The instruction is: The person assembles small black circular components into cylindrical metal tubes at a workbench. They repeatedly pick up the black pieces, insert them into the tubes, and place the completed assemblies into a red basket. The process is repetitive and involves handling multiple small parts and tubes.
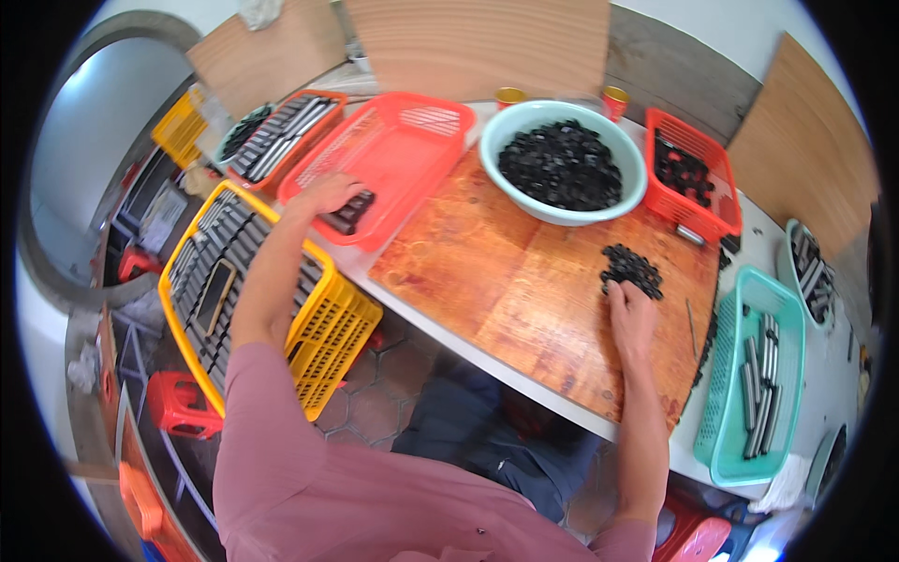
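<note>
Hands in view: two. Left hand [335,192]: fingers curled down over one small group of dark pieces [351,212] at the near end of the red tray [379,155]; whether they grasp any cannot be told. Right hand [631,307]: fingers bent together at the near edge of one pile of black pieces [633,266]; whether one is pinched cannot be told. The pile lies on the wooden board [506,272], directly beyond the right fingertips.

Containers, by position:
- Under the left hand: one red tray, mostly bare beyond the dark pieces.
- Beyond and left of the left hand: one orange-red basket [298,153], holding silver and dark tubes.
- Nearer the body than the left hand, under its forearm: one yellow crate [328,347], filled with grey tubes.
- Beyond the right hand, slightly left: one pale green bowl [562,216], heaped with black parts.
- Beyond and right of the right hand: one red basket [688,210], partly filled with black parts.
- Right of the right hand: one green basket [721,412], holding several tubes.

Cups [614,101]: two, beyond the bowl.
</note>
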`<state>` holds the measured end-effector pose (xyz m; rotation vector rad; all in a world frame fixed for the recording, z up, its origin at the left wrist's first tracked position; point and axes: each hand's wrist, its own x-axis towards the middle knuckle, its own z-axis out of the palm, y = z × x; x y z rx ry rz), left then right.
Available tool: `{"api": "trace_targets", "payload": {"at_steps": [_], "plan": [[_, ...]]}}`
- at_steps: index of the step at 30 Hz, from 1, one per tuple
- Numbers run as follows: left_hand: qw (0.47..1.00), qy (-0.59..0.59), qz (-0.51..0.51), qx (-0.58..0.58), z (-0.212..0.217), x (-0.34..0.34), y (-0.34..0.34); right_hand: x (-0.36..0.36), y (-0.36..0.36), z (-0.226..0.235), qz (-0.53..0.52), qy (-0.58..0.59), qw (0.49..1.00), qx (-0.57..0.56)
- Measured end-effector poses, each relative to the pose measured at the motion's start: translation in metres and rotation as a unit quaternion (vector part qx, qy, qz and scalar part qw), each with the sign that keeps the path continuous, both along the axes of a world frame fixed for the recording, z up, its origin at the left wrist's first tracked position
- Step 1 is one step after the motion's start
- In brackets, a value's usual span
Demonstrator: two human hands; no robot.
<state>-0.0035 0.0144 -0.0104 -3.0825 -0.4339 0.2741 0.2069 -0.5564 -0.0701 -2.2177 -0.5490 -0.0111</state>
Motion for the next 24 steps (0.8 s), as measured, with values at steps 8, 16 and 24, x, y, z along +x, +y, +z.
{"api": "trace_targets", "payload": {"at_steps": [8,16,24], "plan": [[0.994,-0.068,0.072,-0.044,-0.004,-0.006,0.009,0.002,-0.004,0.000,-0.006,-0.004,1.000,0.004],[0.986,-0.099,0.128,0.046,0.014,-0.007,0.000,0.003,0.000,-0.007,-0.010,-0.009,1.000,-0.008],[0.818,-0.573,-0.048,-0.007,0.063,0.067,-0.166,0.005,-0.001,-0.012,-0.007,-0.017,1.000,0.003]]}}
